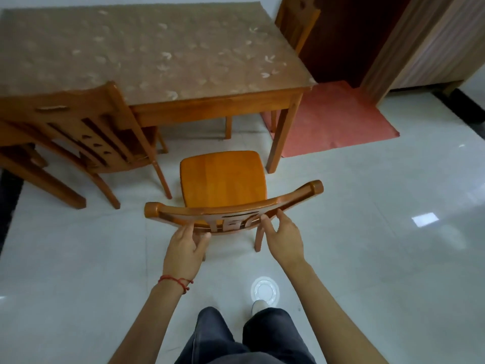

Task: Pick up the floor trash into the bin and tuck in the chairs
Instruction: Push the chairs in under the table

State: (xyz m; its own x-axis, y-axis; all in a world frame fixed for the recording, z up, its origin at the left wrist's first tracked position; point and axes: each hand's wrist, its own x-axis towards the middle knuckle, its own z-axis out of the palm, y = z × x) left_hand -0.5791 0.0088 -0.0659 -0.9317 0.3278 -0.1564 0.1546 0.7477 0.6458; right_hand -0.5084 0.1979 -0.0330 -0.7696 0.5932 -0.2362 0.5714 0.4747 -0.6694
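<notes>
While the chair (223,185) stands on the floor just off the bench's (210,106) near right corner, seat facing it, the left hand (187,244) and right hand (282,236) pinch its backrest. Judged rigid, fairly heavy: push from the top rail.

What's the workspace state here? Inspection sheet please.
Surface: glossy pale floor; table with patterned cover.
Job's things: near chair pulled out, seat short of the table; left chair partly under; far chair at the table's far side. Trash, bin: nothing seen.
Clutter: pink mat.
Grippers: left hand and right hand at the near chair's backrest.
Cables: nothing seen.
Surroundings: dark doorway.
</notes>
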